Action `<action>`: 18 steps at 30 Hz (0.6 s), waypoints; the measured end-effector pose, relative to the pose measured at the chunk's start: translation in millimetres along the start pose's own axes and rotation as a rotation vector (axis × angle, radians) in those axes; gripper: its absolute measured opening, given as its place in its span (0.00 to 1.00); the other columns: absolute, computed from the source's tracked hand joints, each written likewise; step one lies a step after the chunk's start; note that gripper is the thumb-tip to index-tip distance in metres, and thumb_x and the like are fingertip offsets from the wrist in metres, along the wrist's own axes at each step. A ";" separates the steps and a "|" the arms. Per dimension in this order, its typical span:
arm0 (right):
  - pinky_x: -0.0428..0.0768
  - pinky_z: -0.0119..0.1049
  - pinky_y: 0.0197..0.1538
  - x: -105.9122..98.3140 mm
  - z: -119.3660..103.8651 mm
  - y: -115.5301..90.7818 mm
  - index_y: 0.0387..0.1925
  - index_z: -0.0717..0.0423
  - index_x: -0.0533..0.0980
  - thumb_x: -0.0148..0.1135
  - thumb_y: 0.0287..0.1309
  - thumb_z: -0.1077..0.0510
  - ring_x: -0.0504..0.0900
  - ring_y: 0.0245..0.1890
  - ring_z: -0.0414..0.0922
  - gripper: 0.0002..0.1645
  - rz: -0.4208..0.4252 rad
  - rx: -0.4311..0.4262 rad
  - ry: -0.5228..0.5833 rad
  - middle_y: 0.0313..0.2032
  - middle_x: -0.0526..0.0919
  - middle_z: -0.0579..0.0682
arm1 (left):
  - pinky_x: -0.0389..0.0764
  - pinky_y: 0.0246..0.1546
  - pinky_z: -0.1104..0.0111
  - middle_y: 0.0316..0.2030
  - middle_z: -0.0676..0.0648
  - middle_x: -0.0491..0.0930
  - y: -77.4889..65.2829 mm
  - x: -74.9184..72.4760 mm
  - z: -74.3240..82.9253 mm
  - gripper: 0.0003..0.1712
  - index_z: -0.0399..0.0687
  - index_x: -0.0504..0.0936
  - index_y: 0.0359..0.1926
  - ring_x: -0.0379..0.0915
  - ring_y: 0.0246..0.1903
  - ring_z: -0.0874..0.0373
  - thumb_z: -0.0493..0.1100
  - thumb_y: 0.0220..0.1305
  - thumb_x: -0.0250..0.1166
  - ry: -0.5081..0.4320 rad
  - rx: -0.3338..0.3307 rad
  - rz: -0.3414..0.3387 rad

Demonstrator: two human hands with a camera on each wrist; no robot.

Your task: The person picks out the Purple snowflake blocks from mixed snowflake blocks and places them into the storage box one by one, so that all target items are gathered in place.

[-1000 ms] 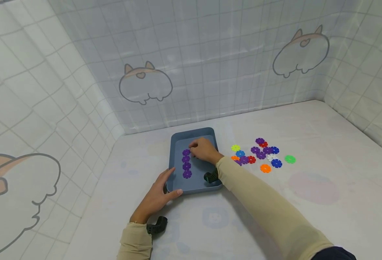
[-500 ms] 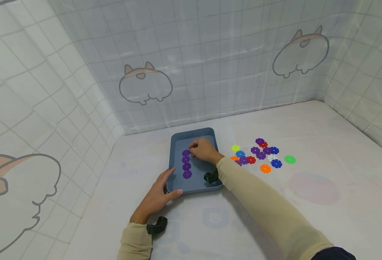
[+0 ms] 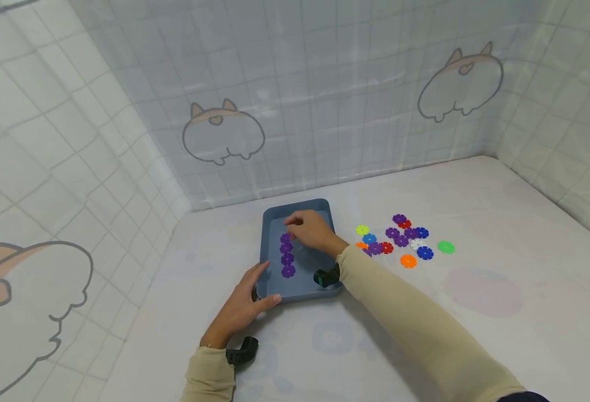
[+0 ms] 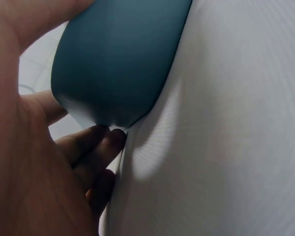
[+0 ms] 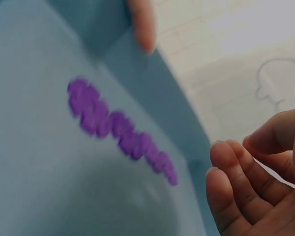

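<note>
A blue-grey tray [image 3: 300, 291] lies on the white-covered table. My left hand [image 3: 244, 301] grips its near left corner, thumb at the front rim and fingers along the left side; in the left wrist view several fingertips curl against the tray wall [image 4: 118, 59]. Inside the tray a column of several purple notched plastic discs [image 3: 287, 259] runs front to back. Over the far end of that column hovers my right hand [image 3: 312, 230], its fingers loosely bent and holding nothing. The right wrist view shows the purple discs [image 5: 130, 142] apart from the fingertips.
Right of the tray lies a loose spread of notched discs, among them an orange disc [image 3: 408, 261], a green disc [image 3: 446, 247], a yellow disc [image 3: 362, 229] and a dark blue disc [image 3: 425, 253]. A tiled-pattern curtain [image 3: 325, 123] stands behind the table.
My right hand has lifted slightly off the farthest purple disc and its fingers have loosened. The left hand stays on the tray corner.
</note>
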State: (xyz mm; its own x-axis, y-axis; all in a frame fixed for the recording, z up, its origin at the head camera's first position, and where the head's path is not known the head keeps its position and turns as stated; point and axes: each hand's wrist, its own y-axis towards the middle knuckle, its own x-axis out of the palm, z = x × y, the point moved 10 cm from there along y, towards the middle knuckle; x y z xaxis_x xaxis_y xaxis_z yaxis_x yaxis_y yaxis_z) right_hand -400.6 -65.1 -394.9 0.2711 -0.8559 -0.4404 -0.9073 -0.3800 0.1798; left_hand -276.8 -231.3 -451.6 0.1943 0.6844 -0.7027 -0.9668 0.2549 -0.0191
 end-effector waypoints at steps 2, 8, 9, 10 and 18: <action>0.82 0.38 0.39 -3.0 -5.7 -5.4 0.54 0.55 0.82 0.57 0.71 0.56 0.86 0.41 0.52 0.16 -0.004 -0.007 0.023 0.44 0.86 0.57 | 0.50 0.70 0.38 0.78 0.45 0.47 0.3 -1.0 -0.1 0.50 0.62 0.53 0.79 0.44 0.76 0.43 0.64 0.63 0.67 0.002 0.000 0.003; 0.83 0.38 0.42 -19.3 -8.5 -25.2 0.53 0.53 0.82 0.57 0.73 0.54 0.85 0.41 0.49 0.15 0.029 -0.005 0.068 0.45 0.86 0.57 | 0.51 0.69 0.38 0.78 0.44 0.46 0.2 -1.4 -1.0 0.50 0.62 0.53 0.79 0.43 0.76 0.43 0.63 0.64 0.67 0.010 -0.005 0.002; 0.83 0.38 0.42 -22.9 -7.9 -28.6 0.53 0.53 0.82 0.57 0.73 0.55 0.85 0.40 0.47 0.14 0.040 -0.005 0.070 0.45 0.86 0.57 | 0.51 0.69 0.38 0.78 0.44 0.46 0.3 -1.1 -1.1 0.50 0.62 0.53 0.79 0.43 0.76 0.42 0.63 0.64 0.67 0.009 -0.004 0.002; 0.83 0.38 0.42 -26.4 -7.0 -32.1 0.53 0.53 0.82 0.57 0.73 0.55 0.85 0.40 0.45 0.14 0.049 -0.005 0.069 0.45 0.86 0.57 | 0.51 0.70 0.38 0.78 0.44 0.46 0.4 -0.9 -1.1 0.50 0.62 0.53 0.79 0.43 0.76 0.43 0.63 0.64 0.67 0.008 -0.004 0.002; 0.84 0.40 0.43 -47.4 2.7 -57.0 0.53 0.55 0.82 0.57 0.71 0.57 0.85 0.38 0.44 0.14 0.077 0.001 0.053 0.44 0.86 0.58 | 0.51 0.69 0.38 0.78 0.43 0.46 0.7 1.1 -0.1 0.50 0.61 0.53 0.79 0.44 0.76 0.42 0.64 0.63 0.67 0.010 0.008 0.001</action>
State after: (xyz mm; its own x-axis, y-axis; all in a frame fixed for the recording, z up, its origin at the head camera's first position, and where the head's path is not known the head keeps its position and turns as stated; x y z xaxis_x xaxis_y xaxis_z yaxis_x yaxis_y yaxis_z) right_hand -362.5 -2.0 -386.7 0.2173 -0.8998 -0.3783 -0.9264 -0.3123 0.2105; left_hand -277.3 -230.4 -452.4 0.1918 0.6774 -0.7101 -0.9656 0.2599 -0.0129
